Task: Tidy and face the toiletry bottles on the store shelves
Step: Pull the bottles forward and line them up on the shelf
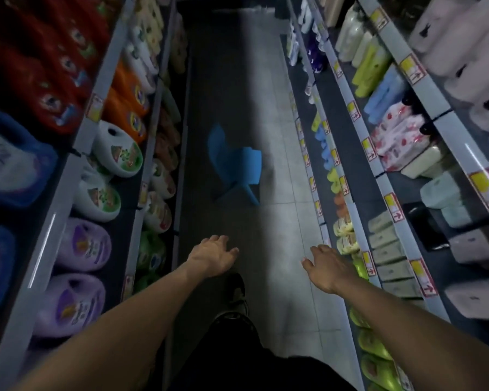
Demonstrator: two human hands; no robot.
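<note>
Arms stretched forward over aisle floor (266, 221). Left hand (213, 256) released, fingers relaxed, holding nothing. Right hand (332, 268) released, near shelf (347, 198) bottles (343, 235), contact unclear.

blue plastic chair (233, 165) | mid-aisle on tiled floor (288, 221) (standing upright) | dark shoe (237, 289)

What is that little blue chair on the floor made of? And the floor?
The blue chair looks like moulded plastic: one even colour, smooth rounded shape, a dull sheen. The floor looks like grey tile, since thin straight joint lines cross it, though the dim, blurry picture leaves that unsure.
</note>
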